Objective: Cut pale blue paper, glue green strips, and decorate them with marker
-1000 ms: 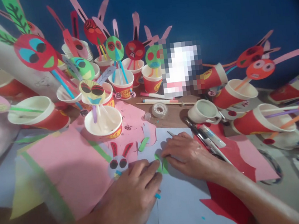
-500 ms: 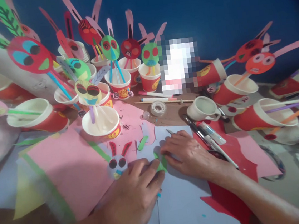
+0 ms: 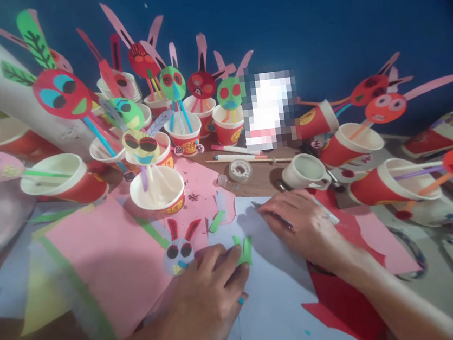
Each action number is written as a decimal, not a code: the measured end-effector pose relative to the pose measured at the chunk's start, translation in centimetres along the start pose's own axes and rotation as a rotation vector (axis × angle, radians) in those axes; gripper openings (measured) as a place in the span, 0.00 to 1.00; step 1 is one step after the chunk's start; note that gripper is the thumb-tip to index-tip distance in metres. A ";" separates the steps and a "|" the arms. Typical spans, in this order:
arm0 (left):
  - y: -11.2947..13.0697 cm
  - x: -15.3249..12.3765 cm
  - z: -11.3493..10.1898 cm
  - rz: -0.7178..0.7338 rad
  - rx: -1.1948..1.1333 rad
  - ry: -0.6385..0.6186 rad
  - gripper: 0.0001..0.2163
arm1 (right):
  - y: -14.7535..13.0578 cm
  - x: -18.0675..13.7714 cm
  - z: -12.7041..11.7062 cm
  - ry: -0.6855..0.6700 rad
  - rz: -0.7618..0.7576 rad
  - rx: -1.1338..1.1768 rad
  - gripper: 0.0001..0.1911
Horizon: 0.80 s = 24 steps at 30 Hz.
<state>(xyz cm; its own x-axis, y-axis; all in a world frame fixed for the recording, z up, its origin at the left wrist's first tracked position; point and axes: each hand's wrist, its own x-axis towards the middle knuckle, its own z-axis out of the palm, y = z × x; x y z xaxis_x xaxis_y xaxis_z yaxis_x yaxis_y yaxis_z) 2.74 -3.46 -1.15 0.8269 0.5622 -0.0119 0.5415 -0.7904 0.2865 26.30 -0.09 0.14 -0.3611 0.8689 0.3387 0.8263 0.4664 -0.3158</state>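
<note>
My left hand point(image 3: 216, 280) lies palm down with bent fingers, holding green paper strips point(image 3: 244, 251) against white paper point(image 3: 285, 308). To the right, my right hand point(image 3: 301, 221) is raised a little with curled fingers; a thin grey pointed tip point(image 3: 255, 204) sticks out past them, and the rest of that object is hidden. Beside my left hand is a blue-grey paper rabbit face point(image 3: 179, 257) with red ears and dark eyes, partly covered by my fingers. Another green paper scrap point(image 3: 217, 221) lies just beyond the strips.
Several red-and-white paper cups point(image 3: 157, 191) hold paper animal faces on sticks. A mug point(image 3: 304, 171), a tape roll point(image 3: 240, 170) and markers point(image 3: 239, 157) stand or lie behind my hands. Pink paper point(image 3: 106, 265) is at left, red paper point(image 3: 343, 298) at right.
My right hand has moved right, off the green strips, and now covers the pens there. My left hand stays on the strips. The view has shifted slightly.
</note>
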 end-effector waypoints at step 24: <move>0.0 -0.2 0.0 0.000 0.059 0.019 0.16 | 1.5 -3.3 -0.5 -0.199 0.186 -0.334 0.06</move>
<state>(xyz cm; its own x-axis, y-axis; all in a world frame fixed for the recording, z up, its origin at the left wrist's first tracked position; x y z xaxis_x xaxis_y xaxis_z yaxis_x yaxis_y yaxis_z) 2.60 -3.60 -1.12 0.8242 0.5662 0.0066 0.5499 -0.8031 0.2294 29.00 -2.32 -0.98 -0.2416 0.9635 0.1152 0.9680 0.2476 -0.0403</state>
